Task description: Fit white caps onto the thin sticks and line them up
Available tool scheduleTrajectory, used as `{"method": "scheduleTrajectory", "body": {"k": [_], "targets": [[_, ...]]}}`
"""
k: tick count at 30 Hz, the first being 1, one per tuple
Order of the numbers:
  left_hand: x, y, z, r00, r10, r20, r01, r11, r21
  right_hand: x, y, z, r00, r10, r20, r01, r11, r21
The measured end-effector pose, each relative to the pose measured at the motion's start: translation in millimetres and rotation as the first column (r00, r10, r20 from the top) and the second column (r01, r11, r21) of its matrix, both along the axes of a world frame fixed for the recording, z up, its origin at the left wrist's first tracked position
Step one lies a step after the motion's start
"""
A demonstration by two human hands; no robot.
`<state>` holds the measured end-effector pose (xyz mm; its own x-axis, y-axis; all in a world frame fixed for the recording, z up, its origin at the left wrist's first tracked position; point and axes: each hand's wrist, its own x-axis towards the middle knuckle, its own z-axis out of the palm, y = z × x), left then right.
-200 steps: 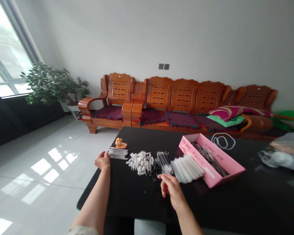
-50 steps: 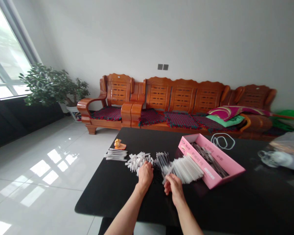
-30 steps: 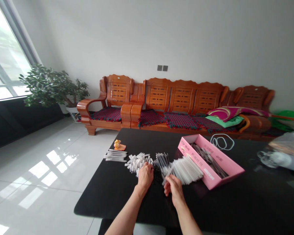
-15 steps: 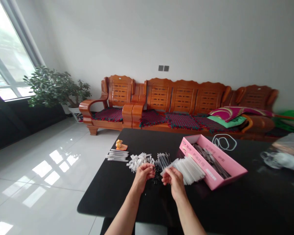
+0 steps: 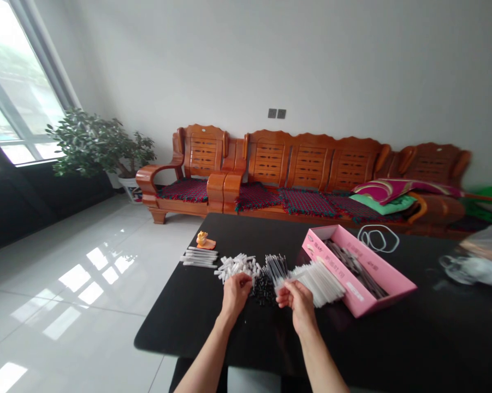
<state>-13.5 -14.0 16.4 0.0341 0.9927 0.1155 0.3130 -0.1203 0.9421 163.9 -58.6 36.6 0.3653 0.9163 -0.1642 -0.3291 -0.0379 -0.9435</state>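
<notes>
My left hand (image 5: 235,295) is closed, fingers curled at the near edge of a pile of short white tube pieces (image 5: 238,266). Whatever its fingertips hold is hidden. My right hand (image 5: 298,303) pinches a whitish translucent tube (image 5: 280,284), which points up and to the left. Between the hands lies a heap of small black pieces (image 5: 265,292). Behind it is a bundle of thin dark rods (image 5: 275,265) with pale tips. Many translucent tubes (image 5: 321,284) lie in a row just right of my right hand.
A pink box (image 5: 354,281) of dark sticks stands right of the tubes on the black table (image 5: 188,316). Several whitish sticks (image 5: 200,257) and a small orange figurine (image 5: 202,239) lie at left. White cord loops (image 5: 379,238) and a plastic bag (image 5: 485,248) are farther right.
My left hand has moved left, from beside the black pieces to the white pile. My right hand has shifted slightly, still pinching the tube. The whole view has moved a little.
</notes>
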Motion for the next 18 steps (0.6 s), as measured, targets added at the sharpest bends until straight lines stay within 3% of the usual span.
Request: {"method": "scheduleTrajectory", "body": {"k": [3,7,11,15,18], "targets": [[2.5,0.7,-5.1,0.941,0.042,-0.335,0.007,0.989,0.145,6.9,-1.1,-13.5,0.999,-0.051,0.014,0.052,0.998,-0.042],[12.1,1.8,-6.0,0.840,0.008,-0.542,0.078,0.988,0.136,12.5,-2.2,-28.8,0.995,-0.083,0.051,0.088,0.992,-0.096],[17.1,5.3,-5.0,0.811,-0.022,-0.585,0.098,0.990,0.098,16.0,-4.2,-39.7,0.995,-0.083,0.060,0.090,0.989,-0.116],[24.1,3.2,-3.4,0.838,-0.021,-0.545,0.102,0.988,0.119,16.0,-6.7,-45.5,0.993,-0.101,0.058,0.107,0.988,-0.111],[36.9,-3.0,-1.3,0.856,-0.100,-0.507,0.195,0.971,0.138,15.8,-8.0,-45.2,0.995,-0.097,0.020,0.098,0.988,-0.115]]}}
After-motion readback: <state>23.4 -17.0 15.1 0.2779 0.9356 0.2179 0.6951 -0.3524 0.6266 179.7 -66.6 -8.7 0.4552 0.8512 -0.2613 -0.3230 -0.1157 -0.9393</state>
